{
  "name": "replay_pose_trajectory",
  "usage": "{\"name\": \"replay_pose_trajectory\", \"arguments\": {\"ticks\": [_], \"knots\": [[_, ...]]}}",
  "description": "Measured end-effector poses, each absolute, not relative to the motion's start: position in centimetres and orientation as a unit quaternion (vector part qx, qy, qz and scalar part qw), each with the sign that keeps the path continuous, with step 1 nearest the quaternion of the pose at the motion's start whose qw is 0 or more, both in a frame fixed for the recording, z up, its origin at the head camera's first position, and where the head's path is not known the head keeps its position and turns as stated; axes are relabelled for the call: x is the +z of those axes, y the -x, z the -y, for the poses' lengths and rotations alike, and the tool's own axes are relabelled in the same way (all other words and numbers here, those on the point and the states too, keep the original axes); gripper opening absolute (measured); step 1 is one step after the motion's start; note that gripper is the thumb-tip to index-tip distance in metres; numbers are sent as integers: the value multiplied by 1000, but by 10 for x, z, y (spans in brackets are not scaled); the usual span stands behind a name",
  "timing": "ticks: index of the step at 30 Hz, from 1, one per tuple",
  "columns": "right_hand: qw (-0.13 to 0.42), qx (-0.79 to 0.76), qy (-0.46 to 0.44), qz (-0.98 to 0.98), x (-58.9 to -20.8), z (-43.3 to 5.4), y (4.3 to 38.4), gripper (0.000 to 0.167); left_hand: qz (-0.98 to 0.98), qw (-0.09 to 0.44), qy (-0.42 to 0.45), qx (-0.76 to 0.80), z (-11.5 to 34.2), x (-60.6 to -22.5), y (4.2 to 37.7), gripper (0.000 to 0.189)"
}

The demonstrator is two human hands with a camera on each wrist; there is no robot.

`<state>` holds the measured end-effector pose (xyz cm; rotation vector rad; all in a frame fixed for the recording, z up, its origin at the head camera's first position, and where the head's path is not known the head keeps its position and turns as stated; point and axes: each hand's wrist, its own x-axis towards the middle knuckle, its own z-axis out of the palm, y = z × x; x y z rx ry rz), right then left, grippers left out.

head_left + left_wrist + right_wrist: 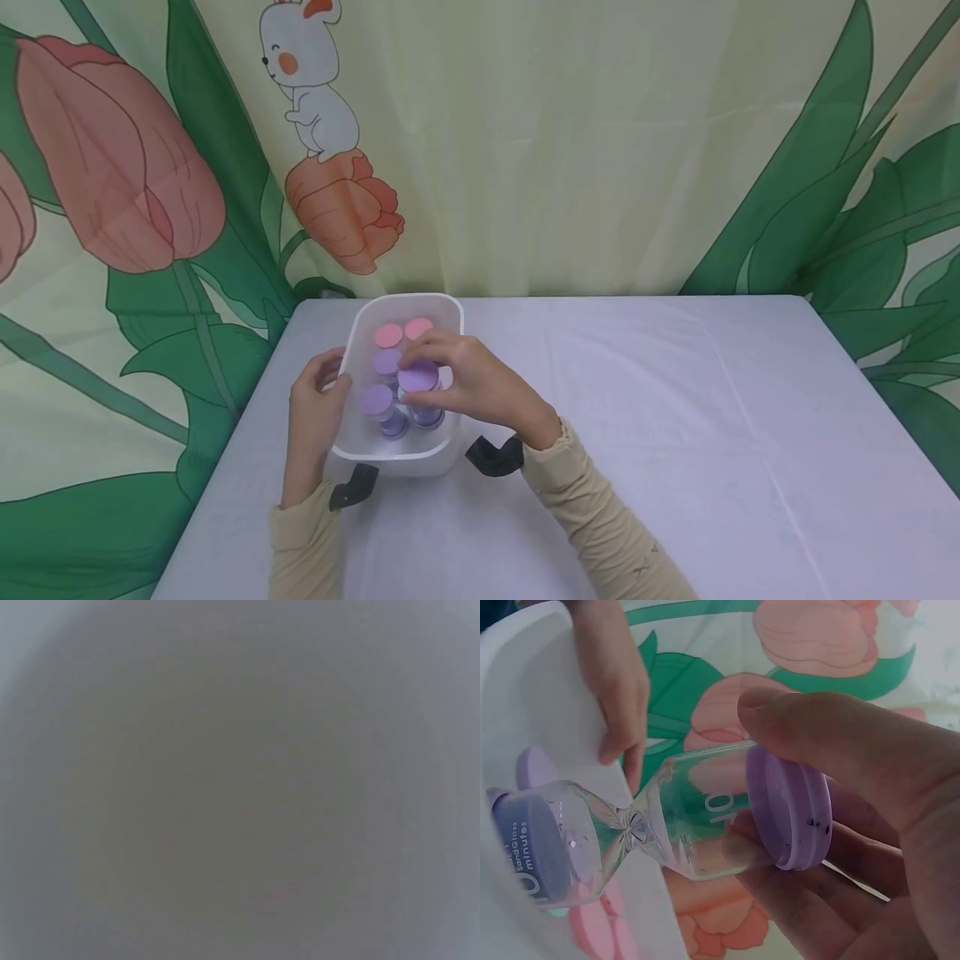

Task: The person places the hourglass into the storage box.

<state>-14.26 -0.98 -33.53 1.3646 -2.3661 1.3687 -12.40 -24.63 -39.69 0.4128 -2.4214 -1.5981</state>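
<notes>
A white plastic bin (352, 454) stands near the table's far left, with several sand timers in it. My left hand (317, 408) grips its left rim, thumb over the edge. With my right hand (480, 379) I pinch the purple end cap of a clear sand timer (694, 817), printed "10 minutes" and "Sand Glass". In the right wrist view its purple sand sits at the far end, inside the bin. Other purple-capped timers (377, 400) stand beside it, and pink-capped ones (388, 336) at the bin's back. The left wrist view is only a grey blur.
A white cloth covers the table (637, 433), which stretches off to the right of the bin. Behind it hangs a curtain (570, 150) printed with tulips, leaves and a rabbit on a carrot. Black wrist mounts (495, 457) stick out by both sleeves, close to the bin's front.
</notes>
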Motion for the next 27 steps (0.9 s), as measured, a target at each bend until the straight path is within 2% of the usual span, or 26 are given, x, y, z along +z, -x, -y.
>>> {"name": "replay_pose_trajectory", "arguments": {"ticks": [14, 27], "knots": [[8, 416, -440, 796, -360, 16, 144, 31, 825, 103, -136, -540, 247, -397, 123, 42], [-16, 300, -453, 839, -368, 25, 142, 31, 824, 100, -140, -539, 247, -396, 124, 42]]}}
